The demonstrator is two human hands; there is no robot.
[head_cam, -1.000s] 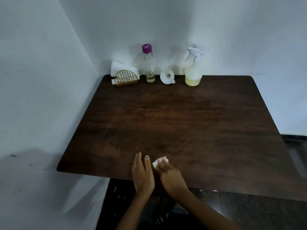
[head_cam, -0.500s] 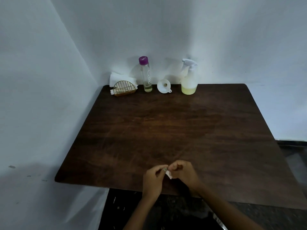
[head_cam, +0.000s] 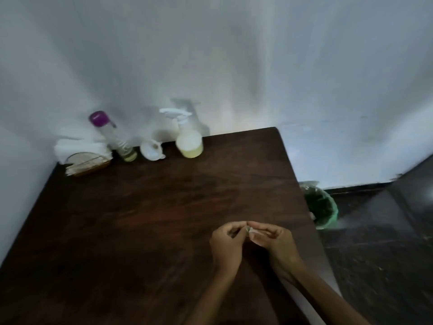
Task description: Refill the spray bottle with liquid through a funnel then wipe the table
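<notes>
Fingers (head_cam: 236,227) of both hands pinch wadded tissue (head_cam: 251,231).

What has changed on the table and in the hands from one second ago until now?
The right hand pressed the small white tissue onto the table; now both hands pinch it crumpled between their fingertips, above the tabletop. The left hand, flat before, has curled onto it. The view swung right, revealing a green-lined bin. The spray bottle, funnel, purple-capped bottle and napkin holder stayed in place.
</notes>
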